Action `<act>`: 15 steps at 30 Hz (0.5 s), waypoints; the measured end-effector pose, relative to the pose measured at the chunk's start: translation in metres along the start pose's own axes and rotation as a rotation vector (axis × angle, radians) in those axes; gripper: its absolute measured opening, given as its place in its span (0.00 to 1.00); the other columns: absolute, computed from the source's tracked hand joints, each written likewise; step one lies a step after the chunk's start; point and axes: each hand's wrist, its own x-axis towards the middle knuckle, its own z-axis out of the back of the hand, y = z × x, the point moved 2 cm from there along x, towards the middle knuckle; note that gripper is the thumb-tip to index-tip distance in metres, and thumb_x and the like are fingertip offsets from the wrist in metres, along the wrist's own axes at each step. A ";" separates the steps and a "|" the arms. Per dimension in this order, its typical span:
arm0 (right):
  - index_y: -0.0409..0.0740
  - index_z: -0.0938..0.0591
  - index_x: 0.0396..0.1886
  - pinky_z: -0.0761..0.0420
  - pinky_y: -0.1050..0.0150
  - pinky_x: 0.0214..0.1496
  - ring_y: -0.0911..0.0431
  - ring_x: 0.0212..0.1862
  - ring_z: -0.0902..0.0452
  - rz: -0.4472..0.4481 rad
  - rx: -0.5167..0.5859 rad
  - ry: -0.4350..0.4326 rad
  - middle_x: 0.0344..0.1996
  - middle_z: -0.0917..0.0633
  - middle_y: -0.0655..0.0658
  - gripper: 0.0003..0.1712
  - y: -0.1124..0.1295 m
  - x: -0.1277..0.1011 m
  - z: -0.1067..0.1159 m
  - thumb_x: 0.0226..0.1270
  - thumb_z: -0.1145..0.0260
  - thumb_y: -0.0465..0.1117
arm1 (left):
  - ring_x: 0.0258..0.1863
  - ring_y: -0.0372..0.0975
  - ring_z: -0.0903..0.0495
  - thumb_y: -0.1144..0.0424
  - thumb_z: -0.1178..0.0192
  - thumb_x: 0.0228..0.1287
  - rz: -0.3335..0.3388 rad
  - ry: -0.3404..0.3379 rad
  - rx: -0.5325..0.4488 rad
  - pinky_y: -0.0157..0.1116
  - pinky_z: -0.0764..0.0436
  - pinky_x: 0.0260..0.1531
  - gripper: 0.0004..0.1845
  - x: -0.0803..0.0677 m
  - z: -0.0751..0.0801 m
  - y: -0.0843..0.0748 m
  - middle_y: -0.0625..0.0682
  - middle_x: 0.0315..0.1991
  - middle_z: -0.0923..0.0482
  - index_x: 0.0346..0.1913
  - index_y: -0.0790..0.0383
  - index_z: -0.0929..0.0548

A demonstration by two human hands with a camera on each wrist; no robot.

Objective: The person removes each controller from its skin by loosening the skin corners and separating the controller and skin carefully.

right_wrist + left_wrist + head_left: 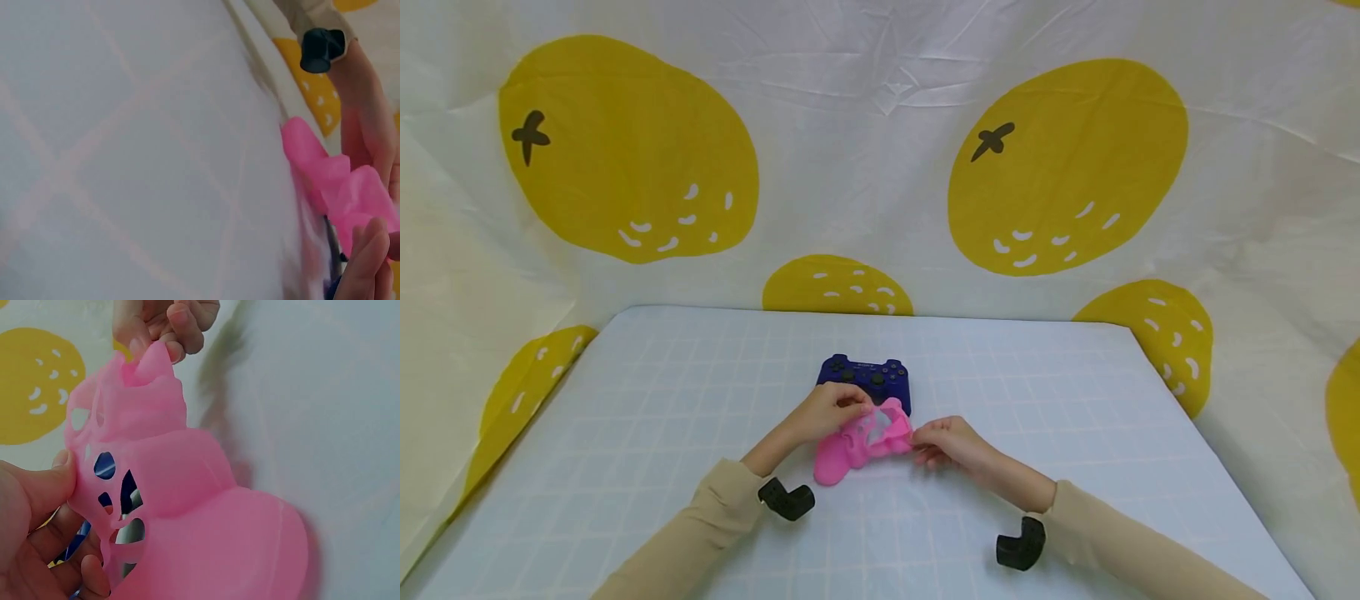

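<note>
A soft pink silicone controller skin (pixel 863 446), floppy and pierced with button cut-outs, is stretched between both hands just above the pale gridded surface (pixel 1075 433). The left hand (pixel 824 412) pinches its far edge; the right hand (pixel 951 442) pinches the opposite edge. A dark blue gamepad (pixel 867 379) lies just behind it, partly hidden by the skin.

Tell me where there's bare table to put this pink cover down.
The table is bare to the left of the left hand, to the right of the right hand, and behind the blue controller. It is crowded at the centre, where both hands hold the pink cover right before the controller.
</note>
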 end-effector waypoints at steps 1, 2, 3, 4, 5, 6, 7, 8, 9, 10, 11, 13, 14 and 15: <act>0.38 0.15 0.30 0.23 0.75 0.27 0.66 0.22 0.23 -0.009 0.003 -0.009 0.17 0.17 0.54 0.10 0.000 0.000 0.000 0.60 0.36 0.41 | 0.32 0.36 0.27 0.61 0.42 0.68 -0.002 -0.003 -0.011 0.27 0.26 0.33 0.08 0.000 0.001 0.001 0.50 0.34 0.18 0.39 0.60 0.15; 0.39 0.16 0.29 0.23 0.75 0.27 0.66 0.21 0.23 -0.022 0.011 -0.016 0.17 0.17 0.54 0.09 -0.001 0.000 0.001 0.60 0.36 0.41 | 0.32 0.36 0.27 0.61 0.42 0.68 -0.002 -0.007 -0.019 0.27 0.26 0.33 0.08 -0.001 0.001 0.002 0.50 0.34 0.19 0.39 0.61 0.16; 0.40 0.16 0.27 0.23 0.75 0.26 0.66 0.21 0.23 -0.039 0.019 -0.018 0.16 0.18 0.54 0.08 -0.002 0.000 0.002 0.60 0.36 0.41 | 0.32 0.36 0.27 0.61 0.42 0.68 -0.002 -0.011 -0.025 0.27 0.26 0.33 0.08 -0.001 0.002 0.003 0.50 0.33 0.19 0.39 0.61 0.16; 0.41 0.16 0.26 0.23 0.76 0.26 0.66 0.21 0.24 -0.056 0.024 -0.016 0.16 0.18 0.54 0.07 -0.004 0.000 0.002 0.60 0.36 0.40 | 0.32 0.36 0.27 0.62 0.42 0.68 0.000 -0.014 -0.030 0.27 0.26 0.33 0.07 -0.001 0.002 0.003 0.50 0.33 0.19 0.39 0.61 0.16; 0.42 0.17 0.26 0.23 0.76 0.27 0.66 0.21 0.23 -0.070 0.029 -0.009 0.16 0.18 0.54 0.07 -0.006 0.000 0.003 0.60 0.35 0.40 | 0.32 0.36 0.27 0.62 0.42 0.68 0.002 -0.017 -0.028 0.27 0.26 0.33 0.07 -0.002 0.003 0.004 0.50 0.33 0.19 0.39 0.61 0.16; 0.43 0.17 0.25 0.23 0.76 0.27 0.66 0.21 0.23 -0.085 0.032 0.000 0.16 0.18 0.54 0.06 -0.007 -0.001 0.004 0.60 0.35 0.40 | 0.31 0.36 0.27 0.62 0.42 0.68 0.007 -0.019 -0.025 0.27 0.26 0.32 0.07 -0.002 0.003 0.005 0.50 0.33 0.19 0.39 0.61 0.16; 0.44 0.17 0.25 0.23 0.76 0.27 0.66 0.21 0.23 -0.096 0.034 0.014 0.16 0.18 0.54 0.06 -0.009 -0.002 0.005 0.60 0.35 0.39 | 0.31 0.36 0.27 0.62 0.42 0.68 0.010 -0.020 -0.020 0.27 0.26 0.32 0.07 -0.003 0.004 0.005 0.50 0.33 0.19 0.39 0.61 0.16; 0.45 0.17 0.25 0.23 0.76 0.27 0.66 0.22 0.22 -0.106 0.037 0.029 0.16 0.17 0.54 0.06 -0.010 -0.003 0.005 0.60 0.35 0.39 | 0.32 0.36 0.27 0.62 0.42 0.68 0.016 -0.021 -0.015 0.28 0.26 0.32 0.07 -0.003 0.004 0.005 0.50 0.33 0.19 0.39 0.61 0.16; 0.45 0.17 0.24 0.23 0.77 0.27 0.67 0.22 0.22 -0.111 0.035 0.045 0.16 0.17 0.54 0.06 -0.011 -0.004 0.006 0.61 0.35 0.38 | 0.32 0.36 0.27 0.62 0.42 0.68 0.022 -0.021 -0.008 0.28 0.26 0.32 0.07 -0.004 0.004 0.004 0.50 0.33 0.19 0.39 0.61 0.16; 0.46 0.18 0.24 0.23 0.77 0.27 0.67 0.22 0.22 -0.113 0.031 0.061 0.16 0.17 0.54 0.06 -0.011 -0.006 0.007 0.60 0.35 0.38 | 0.32 0.36 0.27 0.62 0.42 0.68 0.030 -0.022 -0.002 0.28 0.26 0.33 0.07 -0.004 0.004 0.004 0.49 0.32 0.19 0.39 0.61 0.16; 0.47 0.19 0.23 0.23 0.77 0.27 0.67 0.22 0.22 -0.114 0.029 0.077 0.16 0.17 0.55 0.07 -0.011 -0.007 0.008 0.60 0.35 0.38 | 0.32 0.36 0.27 0.62 0.42 0.68 0.034 -0.024 0.004 0.28 0.26 0.33 0.07 -0.004 0.004 0.004 0.49 0.33 0.19 0.39 0.61 0.16; 0.47 0.19 0.24 0.23 0.77 0.27 0.67 0.22 0.22 -0.120 0.018 0.108 0.17 0.16 0.54 0.06 -0.010 -0.008 0.009 0.60 0.34 0.37 | 0.32 0.36 0.26 0.62 0.42 0.68 0.037 -0.025 0.007 0.28 0.25 0.34 0.07 -0.005 0.003 0.004 0.49 0.33 0.18 0.40 0.61 0.15; 0.46 0.20 0.26 0.23 0.76 0.27 0.66 0.22 0.22 -0.121 0.013 0.123 0.18 0.16 0.54 0.05 -0.010 -0.009 0.009 0.60 0.34 0.37 | 0.33 0.36 0.26 0.62 0.41 0.67 0.038 -0.025 0.009 0.28 0.24 0.34 0.07 -0.006 0.003 0.003 0.50 0.34 0.17 0.40 0.61 0.15; 0.44 0.19 0.29 0.22 0.76 0.26 0.66 0.22 0.21 -0.126 0.006 0.135 0.19 0.16 0.53 0.02 -0.010 -0.009 0.009 0.60 0.34 0.37 | 0.33 0.36 0.25 0.62 0.41 0.67 0.038 -0.025 0.011 0.28 0.24 0.35 0.07 -0.006 0.002 0.004 0.50 0.35 0.17 0.41 0.60 0.15</act>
